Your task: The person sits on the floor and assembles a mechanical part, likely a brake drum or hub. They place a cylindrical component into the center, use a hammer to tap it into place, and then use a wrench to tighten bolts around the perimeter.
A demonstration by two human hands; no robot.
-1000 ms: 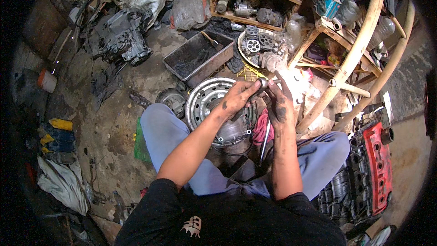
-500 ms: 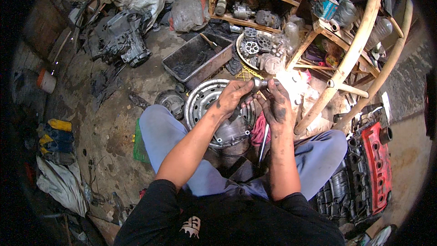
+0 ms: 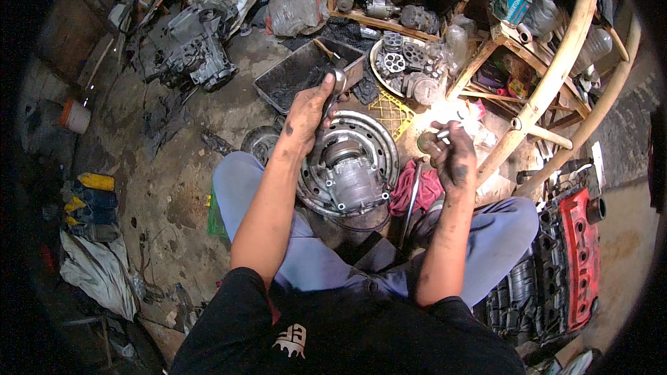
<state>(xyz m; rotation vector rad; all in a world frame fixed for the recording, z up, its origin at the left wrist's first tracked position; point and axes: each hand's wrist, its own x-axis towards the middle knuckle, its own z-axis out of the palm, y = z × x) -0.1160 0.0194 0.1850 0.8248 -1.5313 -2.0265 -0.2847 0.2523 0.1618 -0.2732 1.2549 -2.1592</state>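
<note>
My left hand [image 3: 310, 119] is raised over the left side of a steel wheel rim [image 3: 303, 187], closed around a ratchet wrench. The ratchet's round metal head [image 3: 339, 81] sticks up past the thumb, and part of its handle is hidden by my fingers. To the right, my right hand [image 3: 456, 157] is closed on a small shiny metal piece [image 3: 444, 135], too small to name for certain. On the rim between my legs lies a grey metal compressor [image 3: 356, 184], its pulley end facing away from me.
Beside the rim are a pink-red rag [image 3: 429, 191] and a long metal bar [image 3: 411, 201]. Beyond lie a black tray [image 3: 267, 94] with a brush and a basin [image 3: 376, 69] of metal parts. A wooden frame [image 3: 542, 101] and a red-topped engine part [image 3: 579, 257] flank my right.
My hands, together above the rim before, have parted. The left went up and left with the ratchet, the right shifted right with the small metal piece. The compressor is now uncovered.
</note>
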